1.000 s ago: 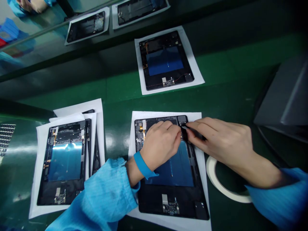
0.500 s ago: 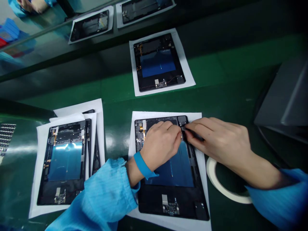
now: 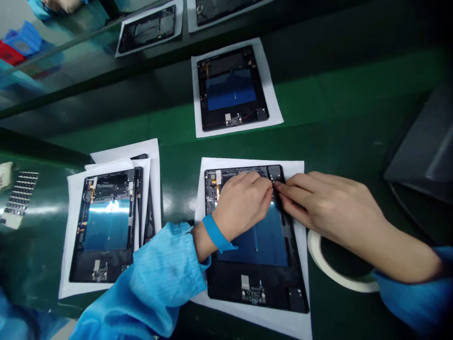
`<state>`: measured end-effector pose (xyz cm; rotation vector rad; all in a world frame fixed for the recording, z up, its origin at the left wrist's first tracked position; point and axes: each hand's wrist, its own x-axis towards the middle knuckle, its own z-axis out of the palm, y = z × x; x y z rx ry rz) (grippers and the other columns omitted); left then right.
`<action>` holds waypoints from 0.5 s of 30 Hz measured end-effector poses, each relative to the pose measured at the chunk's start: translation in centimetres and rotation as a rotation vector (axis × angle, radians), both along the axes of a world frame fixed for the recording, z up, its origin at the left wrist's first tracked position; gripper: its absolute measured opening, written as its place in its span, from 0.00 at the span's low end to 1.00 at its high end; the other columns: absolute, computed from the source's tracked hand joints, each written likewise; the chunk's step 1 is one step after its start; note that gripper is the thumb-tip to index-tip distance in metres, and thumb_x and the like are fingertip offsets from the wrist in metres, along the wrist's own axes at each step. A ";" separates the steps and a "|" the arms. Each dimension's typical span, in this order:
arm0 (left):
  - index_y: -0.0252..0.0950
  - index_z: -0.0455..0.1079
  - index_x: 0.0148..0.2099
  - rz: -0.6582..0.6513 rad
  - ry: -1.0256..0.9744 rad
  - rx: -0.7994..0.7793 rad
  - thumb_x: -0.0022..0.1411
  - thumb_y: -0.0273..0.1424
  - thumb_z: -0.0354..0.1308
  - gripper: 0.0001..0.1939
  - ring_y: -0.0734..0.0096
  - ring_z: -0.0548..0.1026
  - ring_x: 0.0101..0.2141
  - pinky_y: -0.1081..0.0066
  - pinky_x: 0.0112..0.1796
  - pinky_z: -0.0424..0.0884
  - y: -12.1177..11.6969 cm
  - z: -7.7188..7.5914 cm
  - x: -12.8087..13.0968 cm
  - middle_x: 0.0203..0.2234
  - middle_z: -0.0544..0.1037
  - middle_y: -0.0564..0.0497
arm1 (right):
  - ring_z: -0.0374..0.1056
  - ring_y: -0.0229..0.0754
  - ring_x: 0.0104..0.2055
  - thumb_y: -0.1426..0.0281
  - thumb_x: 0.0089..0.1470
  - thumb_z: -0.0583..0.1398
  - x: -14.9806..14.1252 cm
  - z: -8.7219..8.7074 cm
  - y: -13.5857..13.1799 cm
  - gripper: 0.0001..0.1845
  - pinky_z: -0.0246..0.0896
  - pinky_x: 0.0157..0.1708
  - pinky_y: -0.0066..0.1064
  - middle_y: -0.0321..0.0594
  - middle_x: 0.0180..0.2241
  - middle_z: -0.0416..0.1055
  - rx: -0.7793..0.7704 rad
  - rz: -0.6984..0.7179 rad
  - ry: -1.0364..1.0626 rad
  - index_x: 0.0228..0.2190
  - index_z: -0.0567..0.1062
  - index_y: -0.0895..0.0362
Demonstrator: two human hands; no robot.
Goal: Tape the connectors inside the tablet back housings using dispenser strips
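Note:
An opened tablet [image 3: 255, 288] lies on a white sheet [image 3: 297, 326] in front of me, its battery and circuit boards bare. My left hand [image 3: 244, 196] rests over its upper part, fingers curled together near the top right corner. From the right, my right hand [image 3: 325, 203] reaches to the same corner, thumb and fingertips pinched at the tablet's edge below a square black part [image 3: 274, 172]. Both sets of fingertips almost meet there. Whatever they pinch is hidden or too small to name. A blue wrist strap [image 3: 215, 233] circles my left wrist.
Left of me, a stack of opened tablets [image 3: 106, 264] lies between white sheets. Another opened tablet [image 3: 231, 87] sits farther back. A tape roll [image 3: 318, 257] lies under my right forearm. Small black parts on a strip [image 3: 21, 193] lie far left; a grey machine [image 3: 424, 156] stands right.
The view has shifted slightly, so the scene sits a little to the right. Both hands stay at the tablet's top right corner; the right fingers have drawn closer together.

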<state>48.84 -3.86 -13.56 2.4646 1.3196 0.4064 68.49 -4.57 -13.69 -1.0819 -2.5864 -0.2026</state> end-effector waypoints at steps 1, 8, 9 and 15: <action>0.34 0.73 0.37 0.005 -0.009 0.002 0.72 0.28 0.53 0.10 0.65 0.75 0.37 0.66 0.42 0.71 0.0 0.0 0.0 0.32 0.76 0.49 | 0.66 0.41 0.30 0.70 0.66 0.55 0.1 -0.1 -0.2 0.13 0.58 0.30 0.37 0.40 0.31 0.73 -0.025 -0.001 0.018 0.40 0.79 0.60; 0.36 0.74 0.37 0.089 -0.055 -0.099 0.66 0.28 0.60 0.04 0.67 0.73 0.33 0.68 0.39 0.70 0.5 1.0 0.1 0.28 0.75 0.52 | 0.69 0.42 0.38 0.70 0.65 0.55 1.3 -1.2 -0.3 0.14 0.64 0.38 0.35 0.42 0.38 0.75 -0.133 0.023 0.243 0.48 0.77 0.61; 0.37 0.74 0.36 0.099 -0.064 -0.106 0.66 0.28 0.60 0.04 0.67 0.73 0.32 0.68 0.38 0.69 0.5 1.2 0.1 0.28 0.75 0.53 | 0.69 0.42 0.37 0.71 0.65 0.56 1.4 -1.1 -0.3 0.14 0.63 0.37 0.35 0.42 0.38 0.75 -0.127 0.034 0.252 0.47 0.77 0.61; 0.36 0.75 0.35 0.107 -0.100 -0.093 0.66 0.26 0.60 0.06 0.69 0.73 0.31 0.69 0.37 0.69 0.8 1.1 0.3 0.26 0.74 0.53 | 0.68 0.41 0.36 0.73 0.64 0.56 1.4 -0.9 -0.2 0.11 0.61 0.36 0.34 0.41 0.37 0.74 -0.083 0.079 0.242 0.41 0.79 0.59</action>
